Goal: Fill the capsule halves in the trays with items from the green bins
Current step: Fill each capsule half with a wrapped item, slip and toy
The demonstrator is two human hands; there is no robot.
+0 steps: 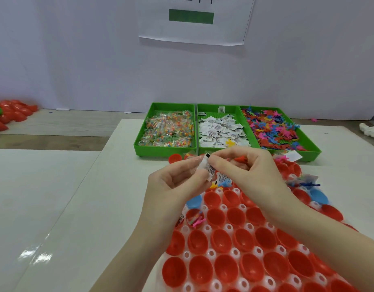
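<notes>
Three green bins stand in a row at the back: the left bin point(139, 144) holds clear candy packets, the middle bin point(215, 109) white printed slips, the right bin point(310, 145) small colourful plastic figures. A white tray point(234, 252) in front carries several red capsule halves point(224, 267); one red half point(194, 217) holds a pink figure. My left hand point(171, 184) and my right hand point(251, 167) meet above the tray's far end, both pinching white printed slips point(210, 170). An orange figure point(241, 159) shows behind my right fingers.
Blue capsule halves lie at the tray's left point(194, 202) and right point(319, 197). A packet with figures point(302, 181) rests on the tray's right side. Loose red halves point(15, 111) are piled far left. A white cloth point(370, 131) lies at the right edge.
</notes>
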